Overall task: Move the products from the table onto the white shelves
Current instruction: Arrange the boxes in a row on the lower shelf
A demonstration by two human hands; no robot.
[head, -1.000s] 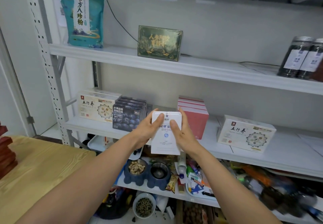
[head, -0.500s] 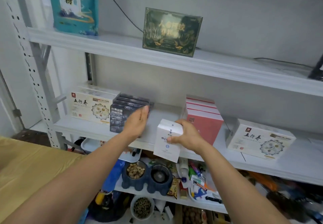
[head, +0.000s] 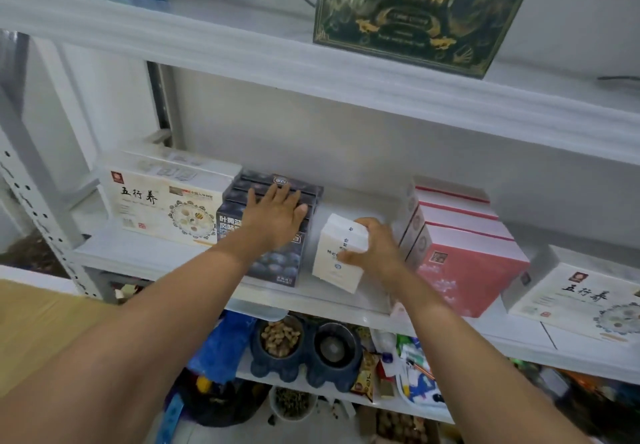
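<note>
My right hand point(head: 375, 251) grips a small white box point(head: 337, 253) with blue print, tilted, in the gap on the middle white shelf point(head: 162, 260). The gap lies between the dark blue boxes point(head: 277, 260) and the pink boxes point(head: 464, 256). I cannot tell whether the white box touches the shelf. My left hand point(head: 277, 213) lies flat, fingers straight, on top of the row of dark blue boxes.
A cream box point(head: 162, 204) stands left of the blue ones, another cream box point(head: 581, 301) at the right. A dark green box point(head: 419, 10) sits on the upper shelf. Cluttered lower shelves hold pet bowls point(head: 304, 350). A wooden table point(head: 38, 326) is at the lower left.
My left hand let go of the white box and moved onto the dark blue boxes. My right hand carried the white box forward into the shelf gap. The view moved closer.
</note>
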